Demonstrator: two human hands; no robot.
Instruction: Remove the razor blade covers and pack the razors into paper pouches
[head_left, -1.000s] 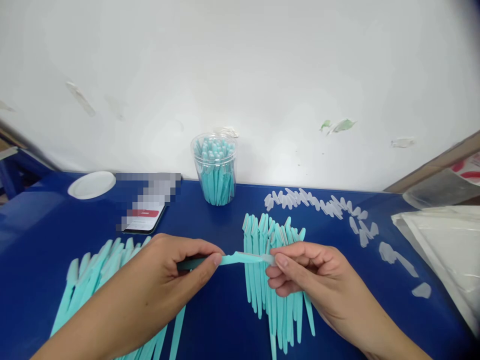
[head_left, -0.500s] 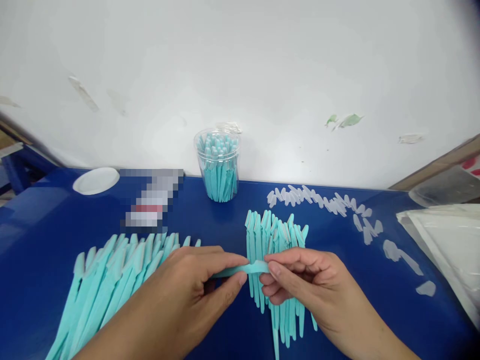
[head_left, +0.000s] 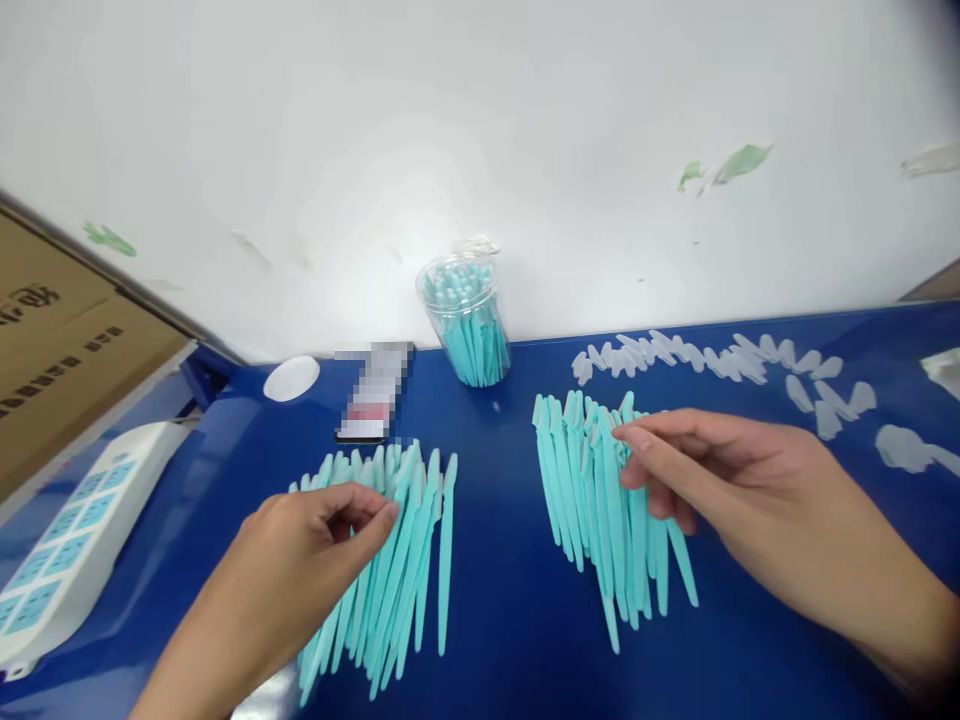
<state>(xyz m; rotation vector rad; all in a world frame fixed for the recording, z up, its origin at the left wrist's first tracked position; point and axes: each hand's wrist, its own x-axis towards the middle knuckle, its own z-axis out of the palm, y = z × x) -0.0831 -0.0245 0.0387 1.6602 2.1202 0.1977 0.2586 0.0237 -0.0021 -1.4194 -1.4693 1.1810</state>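
Left hand (head_left: 315, 540) on left razor pile (head_left: 397, 550) — right hand (head_left: 720, 480) over right pile (head_left: 592, 490).

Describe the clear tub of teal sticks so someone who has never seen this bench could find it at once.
On the blue table, look to the far edge where it meets the white wall. There, between the phone and the row of clear caps, stands a clear round tub. Its teal sticks stand upright, while the left pile and right pile lie flat.
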